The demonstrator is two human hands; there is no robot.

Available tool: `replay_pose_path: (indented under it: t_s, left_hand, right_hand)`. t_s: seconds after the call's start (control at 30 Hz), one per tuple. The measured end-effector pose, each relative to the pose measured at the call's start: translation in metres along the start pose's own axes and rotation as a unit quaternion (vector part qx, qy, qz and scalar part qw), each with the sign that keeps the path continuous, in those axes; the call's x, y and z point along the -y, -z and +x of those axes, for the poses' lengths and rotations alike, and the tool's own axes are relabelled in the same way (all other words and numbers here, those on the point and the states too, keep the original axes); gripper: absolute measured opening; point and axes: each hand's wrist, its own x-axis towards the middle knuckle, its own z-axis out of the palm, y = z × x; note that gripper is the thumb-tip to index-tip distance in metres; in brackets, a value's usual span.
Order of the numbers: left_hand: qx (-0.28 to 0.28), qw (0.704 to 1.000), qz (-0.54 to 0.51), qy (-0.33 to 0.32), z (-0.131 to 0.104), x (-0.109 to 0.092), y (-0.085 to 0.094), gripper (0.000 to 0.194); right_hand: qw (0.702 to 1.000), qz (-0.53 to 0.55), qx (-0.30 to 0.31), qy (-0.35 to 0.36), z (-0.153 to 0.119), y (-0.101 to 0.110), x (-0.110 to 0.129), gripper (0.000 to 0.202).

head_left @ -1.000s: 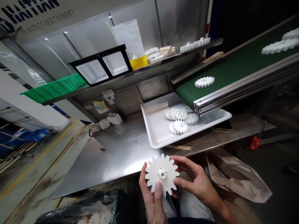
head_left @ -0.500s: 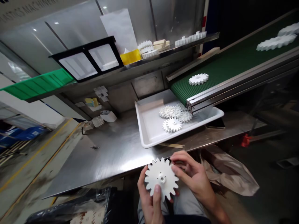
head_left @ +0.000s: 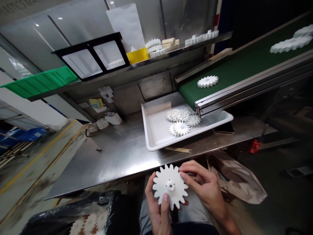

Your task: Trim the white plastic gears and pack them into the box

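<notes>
A white plastic gear (head_left: 176,193) with a small raised hub and pin holes round it faces me, held in front of my lap. My left hand (head_left: 156,210) is closed on its left side, thumb on the face below the hub and fingers behind. At the upper right rim, the thumb and fingers of my right hand (head_left: 207,186) pinch the teeth. Past the table's front edge, a white tray (head_left: 156,138) contains several gears (head_left: 179,128), some overlapping, below the conveyor's lower end.
A green conveyor belt (head_left: 232,70) slopes down from the right, carrying more gears. Gears and blocks sit on a metal shelf (head_left: 182,54). The steel table (head_left: 117,156) bears a small metal tool (head_left: 98,149). A black plastic-lined container (head_left: 58,212) at lower left holds gears.
My right hand has shifted slightly along the gear's rim. The gear stays in both hands, and the whole view has tilted down slightly.
</notes>
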Motion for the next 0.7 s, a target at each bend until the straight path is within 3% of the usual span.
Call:
replay_pose_path:
  t_s: [0.43,0.6,0.7]
  left_hand:
    - [0.025,0.999,-0.024,-0.004,-0.006,0.009,0.007,0.084]
    - [0.005,1.000,0.002,-0.013,-0.001,-0.001,0.020,0.062]
    - [0.037,0.998,0.053,-0.015,0.004,-0.011,0.028,0.062]
  right_hand:
    - [1.000,0.006,0.026,-0.010,-0.010,0.003,-0.004,0.012]
    - [1.000,0.009,0.014,0.009,-0.010,0.006,0.001,0.006]
    - [0.998,0.021,0.047,-0.019,-0.009,0.007,0.004,0.008]
